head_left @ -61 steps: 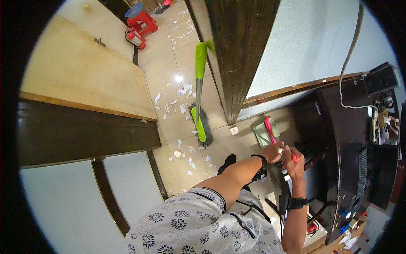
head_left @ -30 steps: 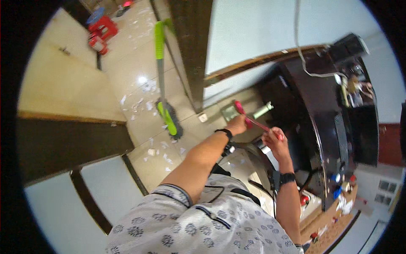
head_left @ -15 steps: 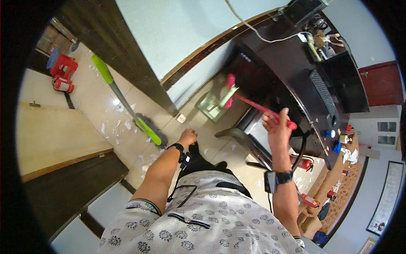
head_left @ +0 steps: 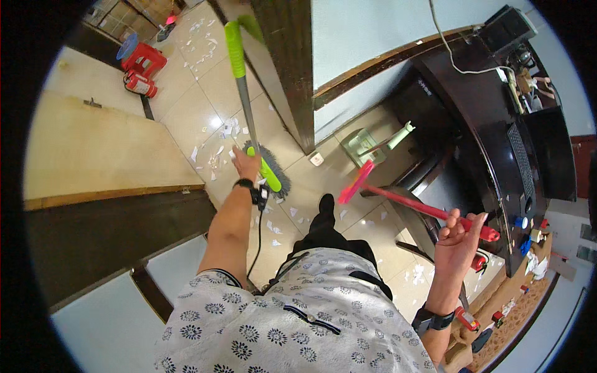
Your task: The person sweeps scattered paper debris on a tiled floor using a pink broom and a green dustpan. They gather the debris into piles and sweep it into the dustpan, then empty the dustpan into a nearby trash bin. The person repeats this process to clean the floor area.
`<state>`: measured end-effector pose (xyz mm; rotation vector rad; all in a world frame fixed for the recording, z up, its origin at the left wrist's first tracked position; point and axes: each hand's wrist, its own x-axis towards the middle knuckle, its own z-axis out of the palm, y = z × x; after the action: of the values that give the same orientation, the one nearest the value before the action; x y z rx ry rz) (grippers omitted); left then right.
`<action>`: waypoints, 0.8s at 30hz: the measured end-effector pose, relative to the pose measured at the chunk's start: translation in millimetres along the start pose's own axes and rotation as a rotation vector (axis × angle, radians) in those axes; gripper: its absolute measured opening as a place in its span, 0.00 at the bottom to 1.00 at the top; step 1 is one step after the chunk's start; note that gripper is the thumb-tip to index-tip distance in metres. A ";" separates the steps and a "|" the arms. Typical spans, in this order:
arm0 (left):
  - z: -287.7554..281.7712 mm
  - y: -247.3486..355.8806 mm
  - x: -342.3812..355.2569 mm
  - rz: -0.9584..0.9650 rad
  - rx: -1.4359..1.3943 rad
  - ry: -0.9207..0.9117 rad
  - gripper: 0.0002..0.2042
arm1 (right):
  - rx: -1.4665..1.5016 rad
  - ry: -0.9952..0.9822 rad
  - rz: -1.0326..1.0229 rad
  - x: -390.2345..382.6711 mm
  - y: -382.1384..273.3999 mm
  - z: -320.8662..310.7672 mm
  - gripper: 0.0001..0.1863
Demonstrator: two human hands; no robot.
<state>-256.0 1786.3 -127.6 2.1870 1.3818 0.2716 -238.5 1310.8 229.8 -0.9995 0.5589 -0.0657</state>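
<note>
My right hand [head_left: 455, 239] holds the end of a red handle [head_left: 413, 204] with loosely curled fingers; its bright pink broom head [head_left: 356, 181] hangs out in front. My left hand [head_left: 244, 158] has its fingers apart, in front of the green-and-grey mop [head_left: 242, 87] near its grey fluffy head [head_left: 277, 168]; I cannot tell whether it touches the pole. The mop stands tilted beside the dark doorpost. A pale green dustpan [head_left: 362, 146], with its upright handle [head_left: 401, 133], stands on the floor near the desk.
Paper scraps [head_left: 227, 129] litter the tiled floor. A red stool [head_left: 144, 59] and fire extinguisher [head_left: 138, 86] stand in the passage at upper left. A doorpost [head_left: 289, 81] divides it from the black desk [head_left: 466, 124] on the right, with keyboard and chair [head_left: 448, 186]. A wooden door [head_left: 93, 155] is at left.
The red broom has moved away from the dustpan, its head swinging nearer to me. My left hand has let go of it and moved forward-left to the green mop.
</note>
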 end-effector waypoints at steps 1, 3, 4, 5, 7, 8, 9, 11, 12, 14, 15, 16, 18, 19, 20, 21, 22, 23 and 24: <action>-10.8 21.4 14.5 0.092 -0.035 -0.006 0.46 | -0.015 -0.012 0.020 -4.0 7.6 -4.3 0.17; -39.7 58.3 38.4 0.287 -0.072 -0.003 0.45 | -0.026 -0.035 0.058 -14.7 23.1 -9.2 0.17; -50.4 61.8 51.4 0.387 -0.067 0.013 0.40 | -0.044 -0.063 0.080 -20.1 33.2 -11.6 0.17; -51.1 61.7 67.9 0.421 -0.157 -0.092 0.35 | -0.061 -0.085 0.096 -28.4 40.1 -12.6 0.17; -48.6 58.2 95.7 0.515 -0.332 -0.308 0.24 | -0.069 -0.117 0.126 -47.5 51.1 -11.0 0.16; -50.5 58.9 90.8 0.501 -0.332 -0.328 0.20 | -0.092 -0.125 0.120 -57.0 55.0 -13.4 0.16; -54.4 61.7 81.4 0.493 -0.329 -0.345 0.16 | -0.109 -0.135 0.113 -67.0 59.3 -16.3 0.15; -63.4 53.4 76.3 0.530 -0.313 -0.391 0.12 | -0.111 -0.156 0.109 -86.2 69.5 -26.2 0.14; -69.7 51.5 63.7 0.508 -0.326 -0.539 0.22 | -0.108 -0.141 0.104 -95.2 76.6 -32.7 0.14; -77.4 56.2 41.1 0.497 -0.236 -0.428 0.36 | -0.100 -0.110 0.097 -117.2 92.5 -46.7 0.13; -77.1 52.1 50.6 0.584 -0.174 -0.385 0.39 | -0.072 -0.151 0.088 -126.7 105.2 -51.3 0.12; -69.1 46.7 62.9 0.672 -0.113 -0.340 0.42 | -0.087 -0.168 0.092 -140.1 115.1 -55.5 0.11; -63.6 66.9 80.7 0.772 -0.152 -0.276 0.45 | -0.130 -0.187 0.093 -162.4 131.5 -61.4 0.11; -65.7 89.2 90.0 0.779 -0.249 -0.257 0.44 | -0.103 -0.181 0.114 -170.6 136.3 -60.3 0.10; -65.1 104.2 88.1 0.777 -0.350 -0.254 0.44 | -0.112 -0.164 0.107 -179.7 138.7 -60.5 0.10; -80.1 141.2 60.1 0.571 -0.423 -0.488 0.36 | -0.126 -0.109 0.078 -186.5 137.1 -66.6 0.10; -87.5 139.5 67.5 0.564 -0.468 -0.426 0.26 | -0.150 -0.106 0.094 -190.2 135.8 -65.3 0.10; -98.6 149.8 50.1 0.536 -0.457 -0.455 0.23 | -0.160 -0.073 0.080 -195.3 133.0 -72.5 0.10; -115.8 154.5 37.9 0.510 -0.435 -0.469 0.23 | -0.142 -0.074 0.069 -200.3 132.6 -81.0 0.11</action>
<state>-169.4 1806.4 47.9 2.0167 0.4499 0.1977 -475.0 1381.4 171.9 -1.1149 0.5348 0.0726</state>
